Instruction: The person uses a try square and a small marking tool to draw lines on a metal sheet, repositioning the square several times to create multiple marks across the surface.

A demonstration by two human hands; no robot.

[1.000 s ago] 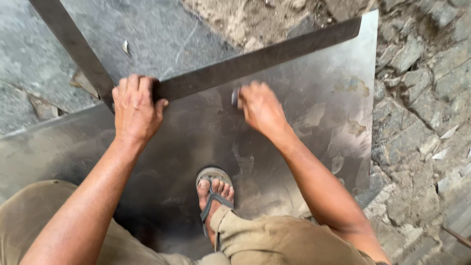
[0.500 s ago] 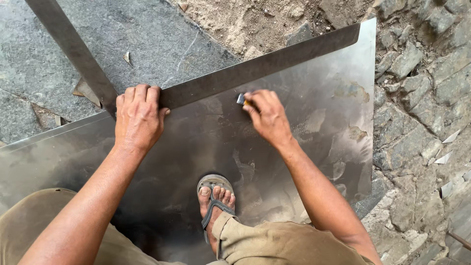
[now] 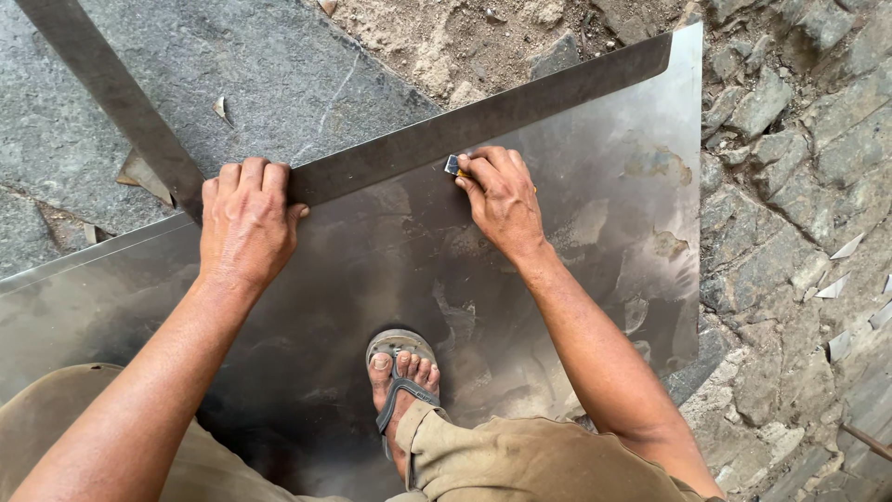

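A large steel sheet (image 3: 604,242) lies flat on the ground. A big metal square (image 3: 483,121) rests on it, one arm along the sheet's far edge, the other (image 3: 111,93) running off to the upper left. My left hand (image 3: 246,223) presses down on the square near its corner. My right hand (image 3: 502,200) pinches a small scribing tool (image 3: 453,166) with its tip against the square's near edge. My sandalled right foot (image 3: 400,372) stands on the sheet.
Grey stone slab (image 3: 260,65) lies beyond the sheet at upper left, sandy dirt (image 3: 446,37) at top centre. Rough stone paving (image 3: 790,186) runs along the right, with small metal offcuts (image 3: 846,246) scattered on it.
My right hand with the tool has slid left to right along the square's edge, away from my left hand. My left hand stays pressed on the square.
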